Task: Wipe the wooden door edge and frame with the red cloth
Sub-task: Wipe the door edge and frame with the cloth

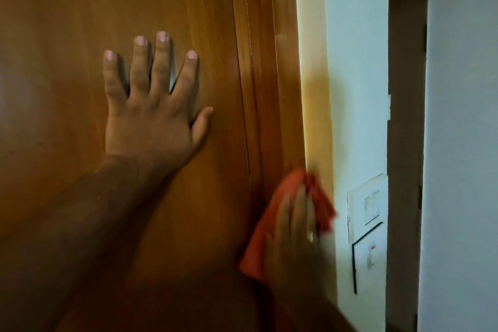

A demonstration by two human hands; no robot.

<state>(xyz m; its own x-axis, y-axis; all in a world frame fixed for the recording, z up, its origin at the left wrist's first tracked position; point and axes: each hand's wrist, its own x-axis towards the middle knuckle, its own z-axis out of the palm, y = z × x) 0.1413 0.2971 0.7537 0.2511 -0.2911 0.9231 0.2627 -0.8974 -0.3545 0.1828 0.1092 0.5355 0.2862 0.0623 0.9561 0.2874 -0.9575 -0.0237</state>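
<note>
Pressing the red cloth against the door frame, the right hand is closed over it low down. The frame's long axis runs upward from this grip. The left hand is laid flat and open on the door, beside the edge.

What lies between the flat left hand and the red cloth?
In the head view, only bare wooden door separates the left hand from the red cloth.

Red cloth bunched, pressed against glossy wooden door frame, low; brown wooden door shut beside it.
</note>
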